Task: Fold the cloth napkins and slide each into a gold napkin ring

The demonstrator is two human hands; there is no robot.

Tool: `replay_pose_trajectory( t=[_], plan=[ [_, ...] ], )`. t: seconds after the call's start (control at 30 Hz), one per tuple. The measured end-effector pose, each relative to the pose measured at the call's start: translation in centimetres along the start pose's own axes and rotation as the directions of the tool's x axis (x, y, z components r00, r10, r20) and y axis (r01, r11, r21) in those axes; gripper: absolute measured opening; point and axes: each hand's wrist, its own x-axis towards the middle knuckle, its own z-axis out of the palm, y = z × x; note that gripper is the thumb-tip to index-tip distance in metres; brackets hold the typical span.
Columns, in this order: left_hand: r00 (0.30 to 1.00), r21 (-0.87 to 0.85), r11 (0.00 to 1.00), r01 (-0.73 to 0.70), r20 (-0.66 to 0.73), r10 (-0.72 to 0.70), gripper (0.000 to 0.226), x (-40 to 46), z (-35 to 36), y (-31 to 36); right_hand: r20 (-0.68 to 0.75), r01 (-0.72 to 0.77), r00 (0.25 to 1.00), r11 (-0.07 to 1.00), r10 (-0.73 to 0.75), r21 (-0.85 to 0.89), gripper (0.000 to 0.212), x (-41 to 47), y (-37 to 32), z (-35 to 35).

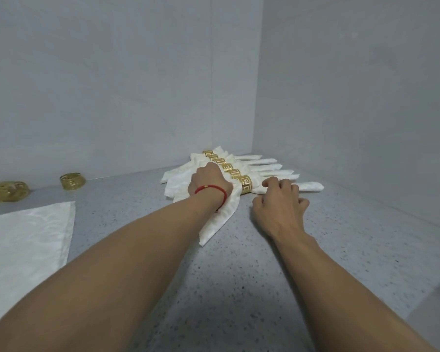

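A flat white cloth napkin (28,240) lies on the grey speckled countertop (239,288) at the far left; its left and lower portions are cut off by the frame edge. Beyond it, near the wall, sits a cluster of loose gold napkin rings (7,191), blurred so that their count cannot be determined. A single gold ring (72,181) stands just to the right of that cluster, apart from it.

Toward the centre, the left hand (210,184), with a red cord bracelet (211,196) at the wrist, presses down on the wide end of the nearest ringed napkin (219,217). The fingers curl over the cloth and are hidden behind the back of the hand; whether they grip the fabric or merely rest on it cannot be told. The napkin's loose tail extends toward the camera along the forearm.

A row of finished napkins (239,168) lies in the corner of the counter, each passed through a gold ring with a cut-out key pattern. The nearest ring (245,183) is clearly seen; those behind overlap and are partly hidden by the left hand.

The right hand (280,201) rests palm-down on the counter just right of the nearest ring, fingers loosely curled, holding nothing. It covers part of the nearest napkin's narrow end, whose tip (313,186) shows beyond it.
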Motion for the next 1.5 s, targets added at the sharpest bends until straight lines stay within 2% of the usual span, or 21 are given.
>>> replay_pose_trajectory(
  t=[0.17, 0.23, 0.33, 0.43, 0.5, 0.57, 0.6, 0.63, 0.73, 0.8, 0.87, 0.93, 1.0, 1.07, 1.13, 1.27, 1.33, 1.43, 1.5],
  plan=[
    [0.994, 0.031, 0.995, -0.091, -0.055, 0.093, 0.014, -0.9, -1.4, -0.4, -0.014, 0.019, 1.000, 1.000, -0.019, -0.021, 0.034, 0.0, 0.5, -0.2],
    [0.984, 0.082, 0.984, -0.158, -0.075, 0.164, 0.020, -2.1, -3.1, -1.5, -0.035, 0.064, 0.997, 0.998, -0.065, -0.027, 0.036, -0.5, 0.3, -0.5],
    [0.973, 0.152, 0.964, -0.220, -0.032, 0.227, 0.027, -5.4, -6.2, -4.0, -0.067, 0.208, 0.975, 0.974, -0.214, -0.092, 0.031, -1.6, -0.2, -0.9],
    [0.961, 0.192, 0.943, -0.272, 0.011, 0.276, 0.023, -10.0, -9.4, -7.5, -0.051, 0.405, 0.908, 0.902, -0.416, -0.151, 0.022, -3.9, -1.3, -1.8],
    [0.953, 0.192, 0.933, -0.304, 0.044, 0.301, 0.022, -13.4, -11.8, -10.3, -0.029, 0.480, 0.876, 0.877, -0.481, -0.021, 0.018, -6.7, -2.9, -2.6],
    [0.946, 0.199, 0.925, -0.323, 0.064, 0.317, 0.022, -16.7, -14.9, -13.3, 0.036, 0.472, 0.867, 0.842, -0.497, 0.262, 0.018, -10.3, -6.1, -4.2],
    [0.943, 0.211, 0.919, -0.334, 0.075, 0.325, 0.022, -18.1, -16.3, -14.9, 0.117, 0.444, 0.846, 0.809, -0.520, 0.385, 0.021, -12.2, -7.8, -5.1],
    [0.940, 0.223, 0.914, -0.340, 0.084, 0.329, 0.021, -19.6, -17.7, -16.4, 0.213, 0.424, 0.795, 0.772, -0.568, 0.473, 0.022, -14.0, -9.6, -6.0],
    [0.955, 0.240, 0.924, -0.297, 0.096, 0.282, 0.020, -24.2, -22.7, -20.9, 0.397, 0.440, 0.552, 0.660, -0.734, 0.609, 0.020, -19.6, -14.9, -8.8],
    [0.964, 0.225, 0.938, -0.263, 0.088, 0.250, 0.020, -27.5, -25.7, -23.4, 0.523, 0.417, 0.382, 0.648, -0.761, 0.638, 0.022, -22.4, -17.6, -10.8],
    [0.975, 0.207, 0.953, -0.221, 0.074, 0.210, 0.020, -31.4, -28.2, -25.9, 0.648, 0.451, 0.174, 0.645, -0.741, 0.617, 0.027, -24.8, -20.2, -12.4],
    [0.976, 0.165, 0.963, -0.215, 0.074, 0.205, 0.019, -34.2, -29.1, -27.3, 0.719, 0.493, 0.046, 0.642, -0.693, 0.587, 0.031, -25.8, -21.3, -13.3],
    [0.976, 0.093, 0.975, -0.202, 0.096, 0.193, 0.016, -37.0, -29.5, -28.5, 0.753, 0.519, -0.001, 0.644, -0.658, 0.563, 0.030, -26.6, -22.4, -13.3],
    [0.968, 0.027, 0.974, -0.223, 0.124, 0.219, 0.015, -38.9, -29.0, -29.4, 0.762, 0.475, -0.025, 0.663, -0.648, 0.579, 0.025, -26.8, -22.8, -13.0],
    [0.963, 0.030, 0.967, -0.252, 0.107, 0.247, 0.026, -40.2, -28.4, -30.1, 0.776, 0.418, -0.064, 0.689, -0.628, 0.592, 0.018, -26.8, -23.4, -12.8],
    [0.969, 0.058, 0.968, -0.243, 0.054, 0.240, 0.050, -40.8, -28.0, -30.2, 0.789, 0.439, -0.084, 0.688, -0.609, 0.578, 0.009, -26.4, -24.3, -12.7],
    [0.966, 0.077, 0.964, -0.255, 0.050, 0.252, 0.051, -40.8, -28.1, -30.1, 0.734, 0.452, -0.020, 0.649, -0.678, 0.612, 0.012, -26.3, -24.6, -12.8],
    [0.968, 0.078, 0.965, -0.251, 0.020, 0.251, 0.039, -40.4, -28.2, -30.3, 0.546, 0.497, 0.176, 0.552, -0.819, 0.669, 0.017, -26.4, -24.8, -12.8],
    [0.979, 0.033, 0.978, -0.205, 0.004, 0.205, 0.043, -40.3, -28.3, -30.1, 0.458, 0.555, 0.232, 0.503, -0.858, 0.662, 0.018, -26.7, -24.6, -12.5]
  ],
)
